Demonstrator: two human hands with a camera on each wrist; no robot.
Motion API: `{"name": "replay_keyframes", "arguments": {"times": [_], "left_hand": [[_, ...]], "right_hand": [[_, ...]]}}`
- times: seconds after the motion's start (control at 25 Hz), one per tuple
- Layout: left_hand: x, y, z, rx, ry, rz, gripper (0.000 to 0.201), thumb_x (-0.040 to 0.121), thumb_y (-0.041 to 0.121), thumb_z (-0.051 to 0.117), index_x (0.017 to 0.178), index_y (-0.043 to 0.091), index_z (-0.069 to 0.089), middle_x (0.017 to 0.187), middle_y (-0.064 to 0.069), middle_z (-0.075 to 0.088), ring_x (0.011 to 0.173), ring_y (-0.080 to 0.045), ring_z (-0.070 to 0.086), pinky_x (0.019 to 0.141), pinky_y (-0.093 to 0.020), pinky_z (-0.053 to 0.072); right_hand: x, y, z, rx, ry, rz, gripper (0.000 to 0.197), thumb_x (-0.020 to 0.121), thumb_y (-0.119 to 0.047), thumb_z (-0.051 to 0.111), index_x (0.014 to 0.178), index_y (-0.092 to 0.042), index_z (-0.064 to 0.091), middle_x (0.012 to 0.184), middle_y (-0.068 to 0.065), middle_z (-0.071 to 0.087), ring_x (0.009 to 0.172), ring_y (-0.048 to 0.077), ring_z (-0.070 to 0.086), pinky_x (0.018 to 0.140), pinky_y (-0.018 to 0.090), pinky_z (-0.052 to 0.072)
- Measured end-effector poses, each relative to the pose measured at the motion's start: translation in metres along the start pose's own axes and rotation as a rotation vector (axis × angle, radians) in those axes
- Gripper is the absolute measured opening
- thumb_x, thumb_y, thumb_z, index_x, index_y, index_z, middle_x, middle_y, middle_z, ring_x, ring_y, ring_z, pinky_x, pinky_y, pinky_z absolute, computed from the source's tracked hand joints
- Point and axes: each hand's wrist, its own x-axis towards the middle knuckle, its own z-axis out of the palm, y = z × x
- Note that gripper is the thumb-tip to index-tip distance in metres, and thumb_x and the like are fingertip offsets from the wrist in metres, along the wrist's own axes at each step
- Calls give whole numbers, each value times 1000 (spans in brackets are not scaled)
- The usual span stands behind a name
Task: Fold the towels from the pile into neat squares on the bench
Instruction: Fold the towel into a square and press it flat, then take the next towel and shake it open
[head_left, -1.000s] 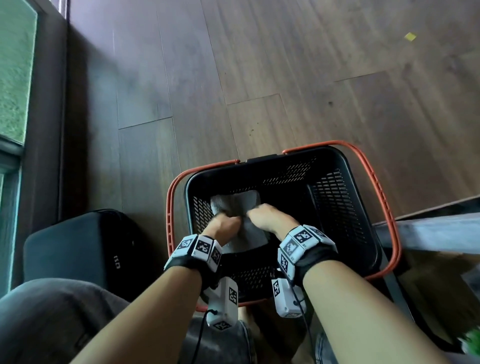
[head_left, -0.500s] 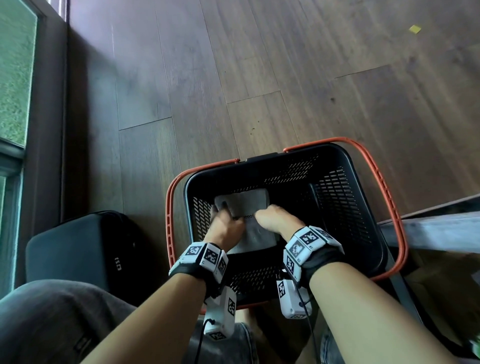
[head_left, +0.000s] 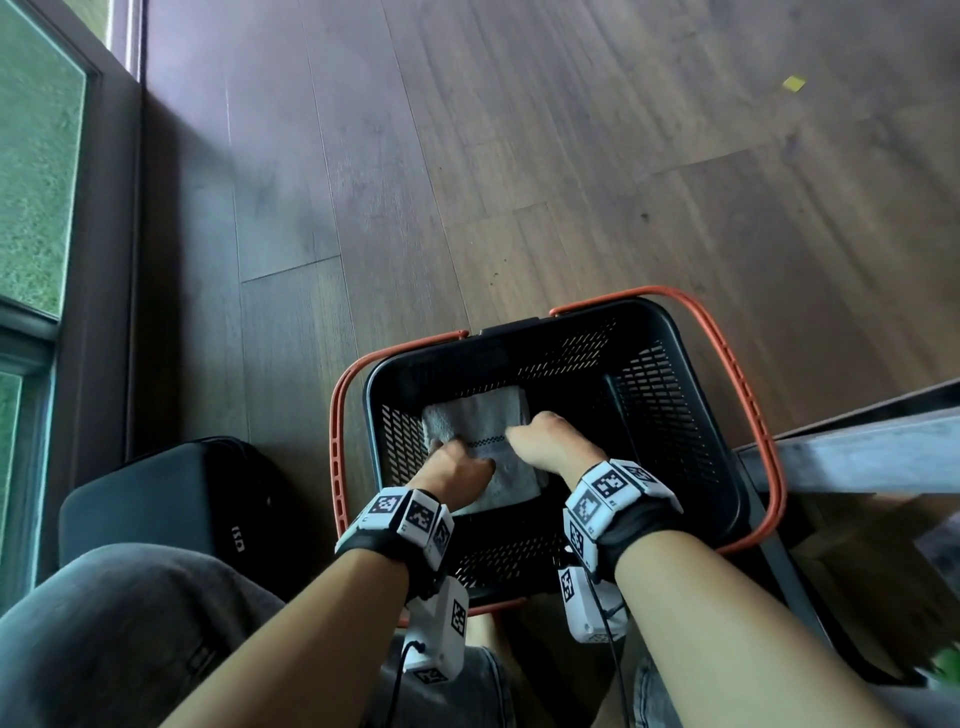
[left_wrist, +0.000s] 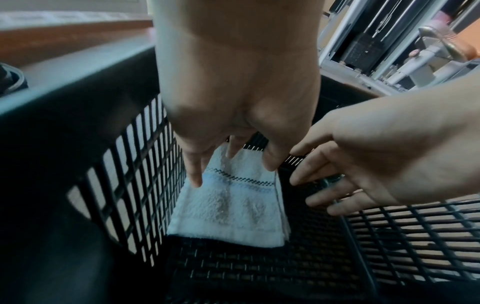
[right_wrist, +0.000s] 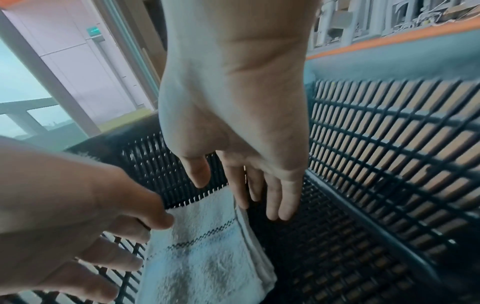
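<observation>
A folded white towel (head_left: 483, 415) with a dark stitched stripe lies flat on the floor of a black mesh basket (head_left: 665, 405) with orange handles, against its left wall. Both my hands reach into the basket. My left hand (head_left: 457, 462) has straight fingers touching the towel's (left_wrist: 228, 211) near left part, as the left wrist view shows. My right hand (head_left: 540, 436) hangs at the towel's right edge. In the right wrist view its fingers (right_wrist: 275, 201) point straight down beside the towel (right_wrist: 207, 257) and hold nothing.
The basket stands on a dark wooden floor. A black case (head_left: 171, 499) lies to its left and a grey bench edge (head_left: 857, 457) juts in at the right. A window runs along the far left. My knee (head_left: 104, 623) is at bottom left.
The towel, bunched in both fists a second ago, now lies flat in the basket. Both hands have let go and straightened their fingers.
</observation>
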Motion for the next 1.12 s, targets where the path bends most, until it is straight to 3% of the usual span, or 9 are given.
{"name": "replay_keyframes", "arguments": {"times": [0.16,0.24,0.32,0.4,0.52,0.68,0.96,1.12], "left_hand": [[-28,25,-14,18,16,112,51,79,36,54,120,5,54,119,-22,61,108,-37,61,92,-39,53],[-49,42,-25,6,55,185,37,82,30,56,109,7,63,100,-11,65,93,-28,65,82,-34,53],[-82,68,-39,-20,75,267,18,83,23,57,88,10,68,78,-8,65,76,-25,62,69,-32,52],[-117,91,-53,-23,103,363,15,83,22,57,76,13,67,76,-12,69,73,-28,65,66,-30,51],[-168,115,-68,-53,140,480,22,81,25,55,76,6,65,79,-17,72,63,-27,65,64,-34,55],[-241,139,-72,-25,139,594,18,87,16,53,79,8,66,69,-9,68,46,-17,57,41,-16,41],[-329,158,-56,44,128,767,20,85,17,52,81,5,69,73,-9,73,48,-16,62,41,-15,41],[-350,172,-43,53,106,865,19,85,16,54,76,8,69,70,-8,73,49,-17,64,42,-14,40]], "right_hand": [[-37,-1,-33,78,109,-61,26,84,-33,49,82,-10,62,86,5,64,77,23,62,77,31,50],[-70,-11,-56,90,181,-118,28,85,-35,48,79,-11,60,84,5,63,81,27,62,79,34,51],[-110,-21,-80,116,263,-216,27,91,-30,47,74,-12,57,79,4,60,82,26,59,77,32,48],[-153,-29,-98,169,348,-311,26,91,-26,48,77,-10,62,84,6,67,84,27,62,83,36,52],[-216,-31,-117,183,501,-370,33,79,-32,48,80,-8,70,82,9,74,80,32,70,82,42,57],[-296,-17,-127,205,649,-421,34,70,-38,45,77,-16,69,80,5,74,79,28,70,80,39,57],[-386,24,-129,270,831,-410,24,83,-30,50,78,-15,69,88,5,73,86,29,65,71,30,47],[-410,45,-134,293,885,-383,22,85,-28,52,79,-14,69,89,7,73,88,30,64,74,30,49]]}}
